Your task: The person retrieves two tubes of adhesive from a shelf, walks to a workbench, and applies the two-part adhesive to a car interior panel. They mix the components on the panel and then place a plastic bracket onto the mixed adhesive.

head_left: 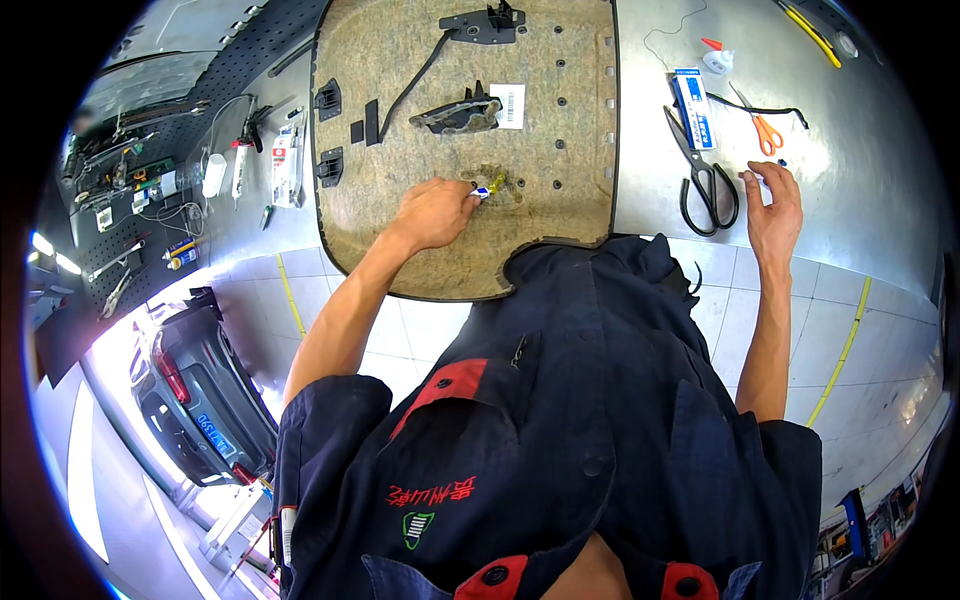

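My left hand (432,213) is closed around a small white-and-blue tube (481,192), held at a yellowish glossy patch (497,184) on a large fibrous panel (400,260) with black fittings. At the right, my right hand (772,215) has its fingers curled toward the thumb over the metal bench; what they may hold is too small to make out. Just above it lie orange-handled scissors (769,136), with large black-handled shears (712,195) and a blue-and-white box (696,108) to its left.
A small white bottle (718,62) and a yellow-handled tool (815,40) lie on the metal bench (860,180). A pegboard with tools (120,230) and a caulking-gun-like tool (242,150) are at the left. A car (200,390) stands on the tiled floor below.
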